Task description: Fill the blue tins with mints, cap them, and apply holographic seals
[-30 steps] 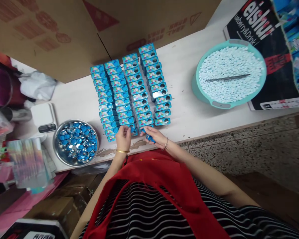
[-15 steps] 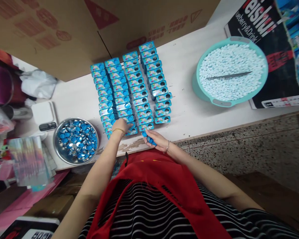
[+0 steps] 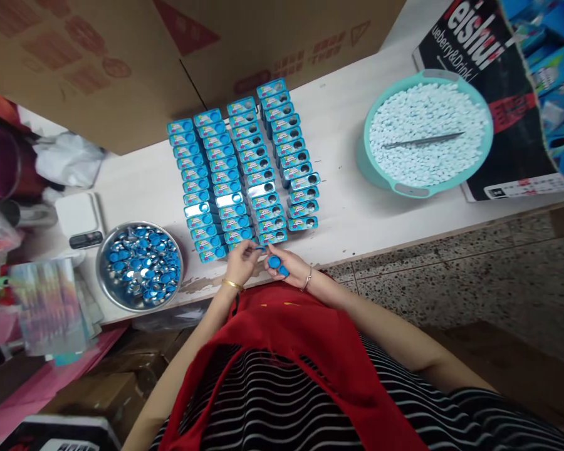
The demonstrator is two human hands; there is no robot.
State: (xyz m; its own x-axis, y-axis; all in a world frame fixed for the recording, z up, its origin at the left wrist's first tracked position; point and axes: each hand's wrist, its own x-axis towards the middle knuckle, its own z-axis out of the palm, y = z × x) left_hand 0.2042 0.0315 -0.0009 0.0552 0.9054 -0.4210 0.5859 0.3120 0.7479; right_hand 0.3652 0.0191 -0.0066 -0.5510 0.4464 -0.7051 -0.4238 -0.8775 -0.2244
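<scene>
My right hand (image 3: 292, 265) is closed around a few round blue caps (image 3: 274, 262) at the table's front edge. Just to its left, my left hand (image 3: 241, 262) pinches a small blue cap (image 3: 260, 248), close to the right fingertips. Right beyond the hands stand four columns of small blue printed tins (image 3: 235, 222). Round blue caps fill the holes of tins in the two left columns. Dark open holes show in the tins (image 3: 272, 237) of the two right columns. The front end of the second column is partly hidden by my left hand.
A metal bowl (image 3: 101, 275) of loose blue caps stands at left, beside a white scale (image 3: 78, 213). At right, a turquoise tub (image 3: 364, 147) holds pale tablets with a dark flat tool on top. A large cardboard box (image 3: 136, 81) stands behind the tins.
My left hand has moved back and right, from the second column of tins to the fingers of my right hand. The right hand still holds caps. The view has shifted slightly.
</scene>
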